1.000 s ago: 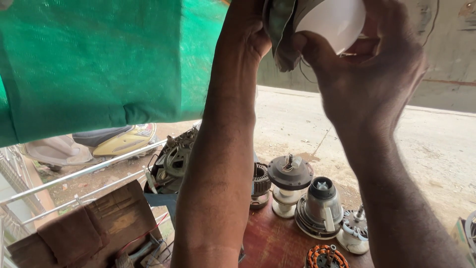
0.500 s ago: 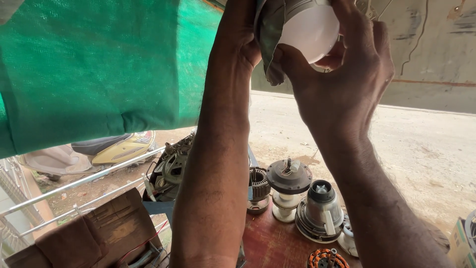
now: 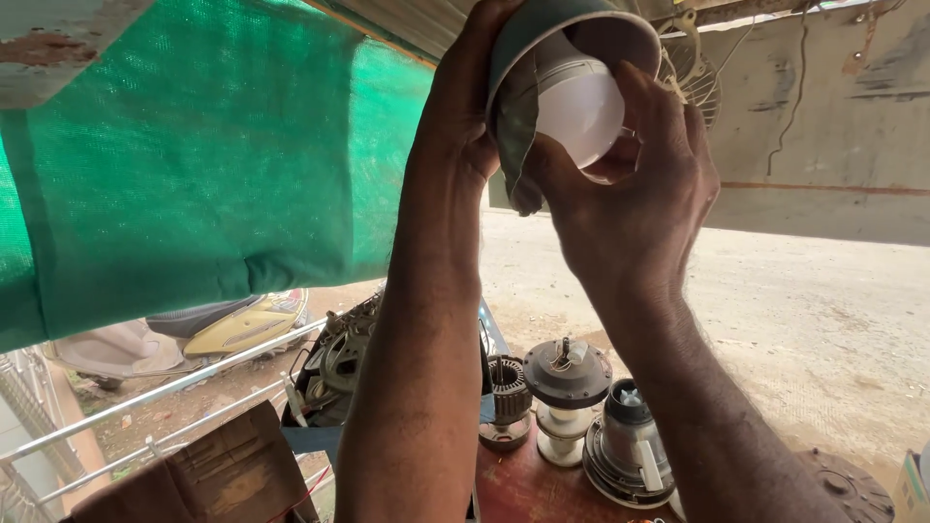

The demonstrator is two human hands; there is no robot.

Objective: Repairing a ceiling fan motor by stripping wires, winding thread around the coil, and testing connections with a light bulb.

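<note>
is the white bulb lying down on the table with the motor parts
No, the white bulb is overhead inside a green shade, held by both hands.

Two hands worked at a white bulb overhead.
The right hand (image 3: pixel 639 203) gripped the white bulb (image 3: pixel 581 102); the left hand (image 3: pixel 465 107) held its green shade (image 3: pixel 528 39).

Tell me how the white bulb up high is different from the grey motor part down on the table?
The white bulb is smooth, round and held overhead by the right hand; the grey motor part is ridged, metal-looking and stands untouched on the reddish table. The bulb sits inside a shade gripped by the left hand; the motor part stands bare.
</note>
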